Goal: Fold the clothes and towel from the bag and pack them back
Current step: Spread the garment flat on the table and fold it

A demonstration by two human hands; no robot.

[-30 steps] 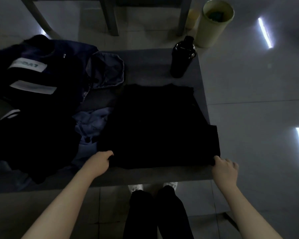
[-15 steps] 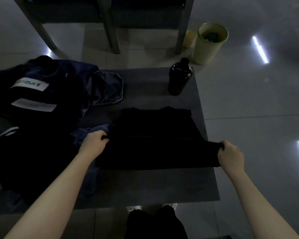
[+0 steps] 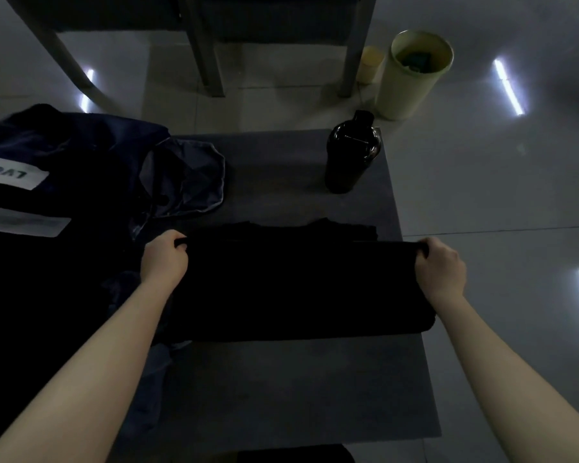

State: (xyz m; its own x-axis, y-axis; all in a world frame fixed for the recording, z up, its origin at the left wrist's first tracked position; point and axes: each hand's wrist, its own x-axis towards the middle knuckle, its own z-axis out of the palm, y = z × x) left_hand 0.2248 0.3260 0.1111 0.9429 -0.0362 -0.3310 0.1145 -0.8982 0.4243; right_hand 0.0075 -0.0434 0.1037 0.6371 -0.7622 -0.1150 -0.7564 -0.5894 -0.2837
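A black garment (image 3: 298, 289) lies on the dark grey table (image 3: 298, 396), its near half doubled over the far half. My left hand (image 3: 164, 260) pinches the left corner of the folded-over edge. My right hand (image 3: 441, 267) grips the right corner of the same edge. A dark navy bag (image 3: 81, 162) with a white label lies open at the table's left, and bluish cloth (image 3: 141, 379) shows under my left forearm.
A black bottle (image 3: 350, 155) stands at the table's far right corner. On the floor beyond are a pale green bin (image 3: 411, 81) and grey chair legs (image 3: 208, 55). The table's right edge runs close beside my right hand.
Both hands have carried the garment's near edge away from me and over its far part, folding it in half. The view has tilted forward.
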